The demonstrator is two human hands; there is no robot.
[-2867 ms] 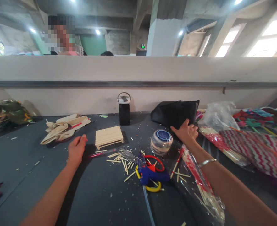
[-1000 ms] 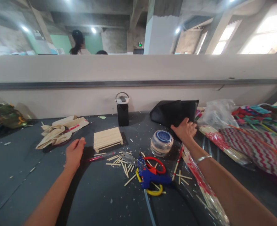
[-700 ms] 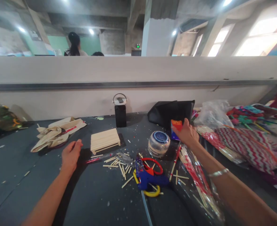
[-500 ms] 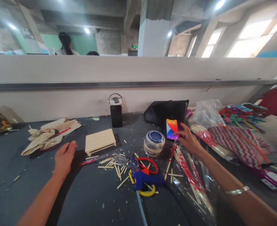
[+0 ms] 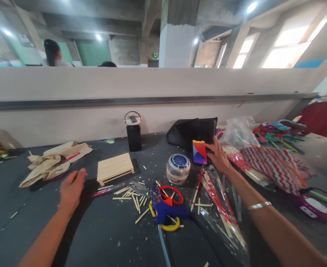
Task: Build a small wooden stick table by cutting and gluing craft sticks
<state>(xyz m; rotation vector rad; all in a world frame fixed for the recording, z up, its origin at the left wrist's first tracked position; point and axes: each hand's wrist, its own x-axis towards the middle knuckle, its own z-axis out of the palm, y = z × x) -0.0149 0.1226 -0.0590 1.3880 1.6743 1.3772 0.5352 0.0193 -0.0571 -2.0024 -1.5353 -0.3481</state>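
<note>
My left hand (image 5: 72, 188) hovers over the dark table with its fingers curled together; whether anything is inside is hidden. To its right lies a small slatted wooden stand (image 5: 115, 167). My right hand (image 5: 218, 155) has its fingers apart at the right edge of an upright phone (image 5: 199, 152), whose screen is lit. Left of the phone sits a clear round jar with a blue top (image 5: 178, 168). A blue glue gun (image 5: 169, 211) lies with red-handled scissors (image 5: 176, 194) and a yellow ring-shaped handle (image 5: 172, 225) among short wooden sticks (image 5: 137, 196).
A black bottle (image 5: 134, 137) and black pouch (image 5: 192, 132) stand by the low wall. Beige cloth (image 5: 54, 161) lies at left. Bagged sticks (image 5: 221, 207), a striped knit piece (image 5: 271, 163) and colourful yarn (image 5: 273, 133) occupy the right. A person (image 5: 53, 53) is beyond the wall.
The view has shifted slightly right. My right hand's fingers have lifted from the phone's lower front to its right edge, and the phone's screen no longer shows the clock text.
</note>
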